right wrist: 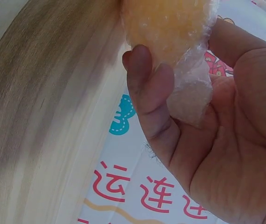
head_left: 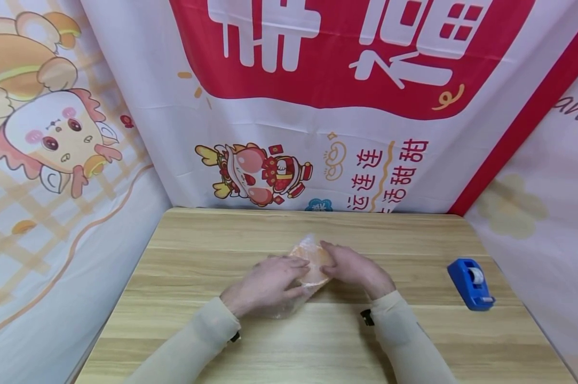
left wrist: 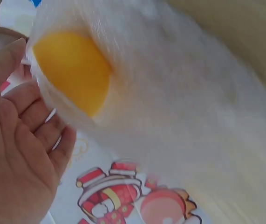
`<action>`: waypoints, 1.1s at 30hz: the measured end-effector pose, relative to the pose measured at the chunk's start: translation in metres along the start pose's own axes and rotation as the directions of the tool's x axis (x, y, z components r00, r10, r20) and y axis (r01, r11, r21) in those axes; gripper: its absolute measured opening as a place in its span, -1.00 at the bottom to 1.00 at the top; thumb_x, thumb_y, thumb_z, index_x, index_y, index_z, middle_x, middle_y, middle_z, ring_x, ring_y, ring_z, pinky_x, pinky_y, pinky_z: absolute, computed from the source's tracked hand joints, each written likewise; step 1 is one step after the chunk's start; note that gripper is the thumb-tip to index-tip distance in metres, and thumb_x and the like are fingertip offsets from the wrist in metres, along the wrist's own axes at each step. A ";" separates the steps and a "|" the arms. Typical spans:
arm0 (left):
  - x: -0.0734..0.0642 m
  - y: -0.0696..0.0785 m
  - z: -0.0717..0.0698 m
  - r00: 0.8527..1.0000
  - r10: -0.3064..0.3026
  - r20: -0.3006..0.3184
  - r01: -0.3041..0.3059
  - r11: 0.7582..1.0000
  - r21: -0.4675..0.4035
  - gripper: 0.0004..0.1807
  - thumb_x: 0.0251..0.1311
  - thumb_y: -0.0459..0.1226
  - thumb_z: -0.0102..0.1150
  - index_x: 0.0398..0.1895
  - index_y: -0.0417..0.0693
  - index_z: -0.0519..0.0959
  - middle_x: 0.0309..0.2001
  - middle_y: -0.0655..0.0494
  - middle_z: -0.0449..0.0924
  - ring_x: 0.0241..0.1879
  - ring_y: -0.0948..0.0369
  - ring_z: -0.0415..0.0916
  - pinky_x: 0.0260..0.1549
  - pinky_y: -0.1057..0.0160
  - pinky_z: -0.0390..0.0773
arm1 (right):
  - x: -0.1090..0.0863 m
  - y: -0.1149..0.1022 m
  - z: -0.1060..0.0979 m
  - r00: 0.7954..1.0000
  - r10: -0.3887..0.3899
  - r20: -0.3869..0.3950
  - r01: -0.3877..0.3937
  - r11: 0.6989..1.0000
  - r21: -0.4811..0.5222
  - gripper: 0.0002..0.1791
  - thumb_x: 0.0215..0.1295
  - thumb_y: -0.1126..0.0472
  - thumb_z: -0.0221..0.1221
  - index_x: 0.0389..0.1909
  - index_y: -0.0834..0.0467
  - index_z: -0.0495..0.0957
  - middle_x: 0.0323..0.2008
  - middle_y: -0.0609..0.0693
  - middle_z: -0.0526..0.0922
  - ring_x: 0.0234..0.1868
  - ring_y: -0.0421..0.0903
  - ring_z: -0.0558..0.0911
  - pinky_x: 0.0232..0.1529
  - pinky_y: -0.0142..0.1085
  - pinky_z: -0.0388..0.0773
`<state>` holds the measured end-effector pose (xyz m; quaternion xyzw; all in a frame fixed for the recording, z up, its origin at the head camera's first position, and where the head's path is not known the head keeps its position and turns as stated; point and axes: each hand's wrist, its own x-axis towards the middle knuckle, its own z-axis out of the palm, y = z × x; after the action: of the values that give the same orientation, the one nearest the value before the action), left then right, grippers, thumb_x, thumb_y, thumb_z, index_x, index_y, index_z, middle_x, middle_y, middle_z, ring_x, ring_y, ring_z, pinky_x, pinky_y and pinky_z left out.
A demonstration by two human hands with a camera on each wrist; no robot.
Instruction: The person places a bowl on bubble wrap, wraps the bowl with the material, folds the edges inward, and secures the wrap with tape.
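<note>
Head view, entry one: a yellow-orange item [head_left: 315,273] in clear bubble wrap [left wrist: 170,88], between your two hands at the middle of the wooden table [head_left: 293,352]; whether it rests on the surface or just above cannot be told. Loose wrap trails toward the near left; a peak of it stands on the far side.

Handling note, by judgement: the step in hand is managing the wrap about the item. Best done with your right hand [head_left: 353,266] as the steady holder and your left hand [head_left: 269,280] smoothing slack snugly against the curve. Press lightly and evenly, so nothing slides out at what looks like an opening in the left wrist view.

Right hand: fingers bent, thumb opposite, moderately spread, with the wrapped edge held between them.

Left hand: fingers apart and loosely bent, touching the wrap on its left side; palm away from it, no firm grasp shown.

Entry two: a blue tape dispenser [head_left: 466,293], at the right, well apart from your right hand; neither hand touches it.
</note>
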<state>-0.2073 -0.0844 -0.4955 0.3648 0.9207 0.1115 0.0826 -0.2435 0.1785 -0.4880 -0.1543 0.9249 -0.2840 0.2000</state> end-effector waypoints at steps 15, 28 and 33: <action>-0.027 -0.048 -0.015 0.990 0.089 -0.112 -0.090 0.996 -0.001 -0.47 0.77 -0.02 0.29 0.66 0.10 0.64 0.71 0.13 0.59 0.69 0.02 0.60 0.68 -0.27 0.62 | -0.001 -0.001 -0.001 1.000 0.007 -0.007 -0.007 1.000 0.029 -0.12 0.69 0.26 0.35 0.85 0.35 0.19 0.84 0.36 0.28 0.87 0.35 0.31 0.93 0.25 0.22; -0.047 -0.089 -0.009 0.798 0.602 -0.031 -0.489 0.677 0.550 -0.44 0.75 -0.32 0.18 0.72 0.08 0.58 0.73 0.15 0.56 0.71 0.21 0.55 0.74 0.13 0.56 | 0.000 -0.001 -0.001 1.000 0.018 -0.001 -0.018 1.000 0.012 -0.12 0.72 0.24 0.33 0.87 0.33 0.16 0.84 0.35 0.28 0.87 0.33 0.33 0.93 0.24 0.23; -0.057 -0.086 -0.017 0.809 0.586 0.047 -0.483 0.618 0.620 -0.43 0.68 -0.29 0.26 0.67 0.11 0.63 0.67 0.18 0.64 0.65 0.22 0.62 0.67 0.13 0.65 | 0.000 0.000 -0.001 1.000 0.012 -0.004 -0.012 1.000 0.006 -0.12 0.71 0.24 0.33 0.87 0.34 0.16 0.84 0.35 0.28 0.87 0.34 0.30 0.93 0.25 0.21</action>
<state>-0.2268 -0.1874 -0.4980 0.6190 0.7582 -0.1403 -0.1494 -0.2436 0.1786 -0.4874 -0.1473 0.9255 -0.2858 0.2003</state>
